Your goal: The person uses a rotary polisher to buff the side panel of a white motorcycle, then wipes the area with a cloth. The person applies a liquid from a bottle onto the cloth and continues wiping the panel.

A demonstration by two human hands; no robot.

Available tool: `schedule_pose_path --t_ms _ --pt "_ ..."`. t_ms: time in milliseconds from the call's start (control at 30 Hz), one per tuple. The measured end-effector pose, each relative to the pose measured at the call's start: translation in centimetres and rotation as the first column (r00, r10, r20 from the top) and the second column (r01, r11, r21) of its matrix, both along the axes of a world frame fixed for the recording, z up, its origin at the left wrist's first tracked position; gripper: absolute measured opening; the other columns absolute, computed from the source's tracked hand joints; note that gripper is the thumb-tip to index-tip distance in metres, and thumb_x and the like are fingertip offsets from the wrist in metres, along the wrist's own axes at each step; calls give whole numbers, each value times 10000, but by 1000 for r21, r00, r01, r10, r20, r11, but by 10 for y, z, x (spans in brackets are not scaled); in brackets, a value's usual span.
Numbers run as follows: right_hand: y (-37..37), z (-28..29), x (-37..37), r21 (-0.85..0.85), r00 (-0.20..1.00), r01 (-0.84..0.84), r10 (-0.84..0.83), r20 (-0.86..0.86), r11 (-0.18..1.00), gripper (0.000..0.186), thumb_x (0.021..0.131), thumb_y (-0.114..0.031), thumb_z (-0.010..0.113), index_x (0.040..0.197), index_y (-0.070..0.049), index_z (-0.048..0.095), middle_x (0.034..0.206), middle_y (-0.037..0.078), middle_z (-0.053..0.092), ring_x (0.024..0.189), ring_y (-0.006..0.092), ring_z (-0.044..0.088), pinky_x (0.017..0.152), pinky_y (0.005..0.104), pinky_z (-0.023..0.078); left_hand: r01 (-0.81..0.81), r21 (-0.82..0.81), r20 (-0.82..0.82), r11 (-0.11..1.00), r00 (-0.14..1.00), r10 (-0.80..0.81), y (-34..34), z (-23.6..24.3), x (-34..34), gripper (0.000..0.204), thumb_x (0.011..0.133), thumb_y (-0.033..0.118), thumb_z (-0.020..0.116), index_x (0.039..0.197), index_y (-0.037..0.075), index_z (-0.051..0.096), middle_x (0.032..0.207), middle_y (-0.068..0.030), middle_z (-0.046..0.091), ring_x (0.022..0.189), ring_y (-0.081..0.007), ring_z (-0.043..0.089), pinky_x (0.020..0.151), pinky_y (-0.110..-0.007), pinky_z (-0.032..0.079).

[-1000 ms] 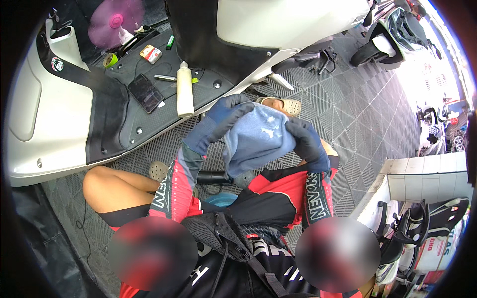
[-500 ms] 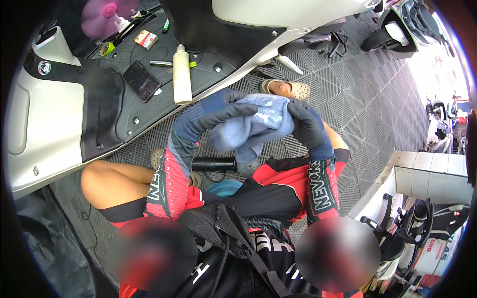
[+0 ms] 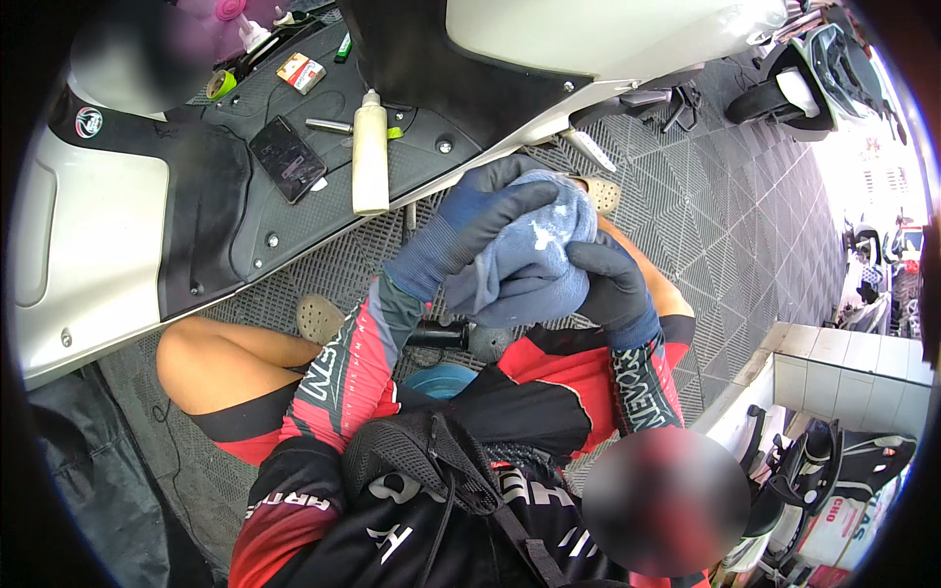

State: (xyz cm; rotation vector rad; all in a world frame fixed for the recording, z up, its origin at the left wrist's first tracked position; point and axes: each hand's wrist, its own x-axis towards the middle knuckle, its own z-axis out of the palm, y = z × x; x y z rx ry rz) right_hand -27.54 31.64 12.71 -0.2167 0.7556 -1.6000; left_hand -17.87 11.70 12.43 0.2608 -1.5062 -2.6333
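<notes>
A blue-grey cloth [image 3: 529, 269] with white smears on its upper face hangs bunched between my gloved hands, above my crossed legs. My left hand [image 3: 495, 211] grips its upper left side, fingers bent over the top edge. On the right edge, my right hand [image 3: 616, 284] pinches the cloth, its thumb pressed against the near face. Both gloves are dark blue with black palms. Below the cloth lies a black cylinder [image 3: 436, 335] with a grey rounded end, partly hidden. A blue round container [image 3: 438, 380] shows beside my lap.
On the scooter's dark footboard [image 3: 323, 211] lie a cream squeeze bottle [image 3: 371, 162], a phone [image 3: 286, 159], a small box [image 3: 301, 73] and a green tape roll [image 3: 222, 85]. Black scooter stand parts rest over grey floor tiles [image 3: 706, 225]. A tiled ledge [image 3: 833, 377] stands at right.
My left hand has moved right and slightly up, closer to my right hand. The cloth, spread between them before, is now more bunched and turned. My right hand has shifted slightly down and right.
</notes>
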Motion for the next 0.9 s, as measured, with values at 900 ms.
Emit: schedule_pose_path --t_ms 900 --pt "-67 28 -130 -213 -889 324 220 -401 922 374 815 -204 752 1185 -186 699 1123 124 683 953 351 694 774 433 579 -572 -505 -491 646 806 330 14 -17 -100 338 1003 171 638 1286 -10 596 1096 -194 673 986 -255 701 856 -361 557"
